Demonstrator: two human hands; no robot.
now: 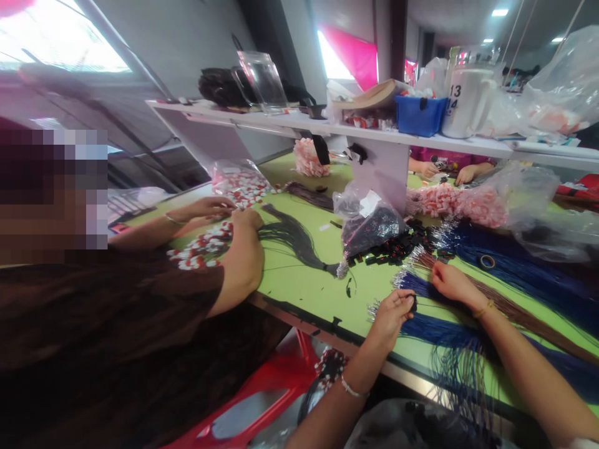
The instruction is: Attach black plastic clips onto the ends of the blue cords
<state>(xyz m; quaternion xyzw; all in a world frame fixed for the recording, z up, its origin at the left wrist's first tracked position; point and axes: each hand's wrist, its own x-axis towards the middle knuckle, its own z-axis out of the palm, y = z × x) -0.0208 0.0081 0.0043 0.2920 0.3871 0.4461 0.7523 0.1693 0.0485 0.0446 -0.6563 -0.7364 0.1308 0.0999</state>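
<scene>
My left hand (394, 315) is closed at the table's front edge, pinching a small black piece (413, 304) between thumb and fingers. A thin dark strand runs from that piece toward the right. My right hand (453, 284) is closed over the brown cords (508, 304), near their silver tips; what its fingers grip is hidden. Dark blue cords (428, 327) lie under and beside my left hand, their loose ends hanging over the edge. Beyond my hands are a heap of black pieces (397, 248) and another blue cord bundle (519, 262) with a small ring (487, 261) on it.
At left a co-worker's hands (248, 218) work over red-and-white pieces (206, 246) beside a dark cord bundle (299, 234). A plastic bag (369, 218) stands mid-table. A shelf (290, 121) above holds a blue bin (421, 115) and a white jug (468, 103). Another person's hands (449, 171) show behind.
</scene>
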